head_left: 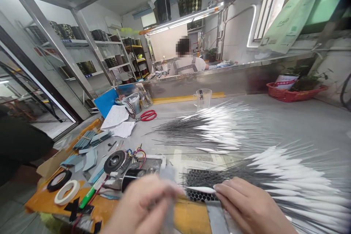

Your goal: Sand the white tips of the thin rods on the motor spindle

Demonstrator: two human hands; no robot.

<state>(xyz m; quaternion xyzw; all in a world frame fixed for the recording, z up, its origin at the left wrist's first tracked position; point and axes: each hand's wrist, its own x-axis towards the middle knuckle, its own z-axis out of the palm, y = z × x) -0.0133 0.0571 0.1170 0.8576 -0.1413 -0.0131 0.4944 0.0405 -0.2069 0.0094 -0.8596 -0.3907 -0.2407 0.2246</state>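
A white spindle-shaped fishing float (201, 189) lies level over a black honeycomb mat (196, 196). Its right end is pinched between the thumb and fingers of my right hand (246, 203). Motion blurs my left hand (145, 203), whose fingers are closed close to the float's left tip. Something pale grey and smeared, perhaps a thin strip (169, 175), shows at those fingers; I cannot make out what it is. To the right, many similar floats (298, 175) with thin dark stems lie in a bundle, partly behind my right hand. A second bundle of floats (219, 128) spreads farther back.
At left are a motor with a black wheel (116, 161), loose wires, tape rolls (67, 192) and blue-grey strips (89, 159). Red-handled scissors (148, 115), a glass mug (203, 98) and a red planter basket (296, 91) stand behind. Another person (189, 64) sits beyond the partition.
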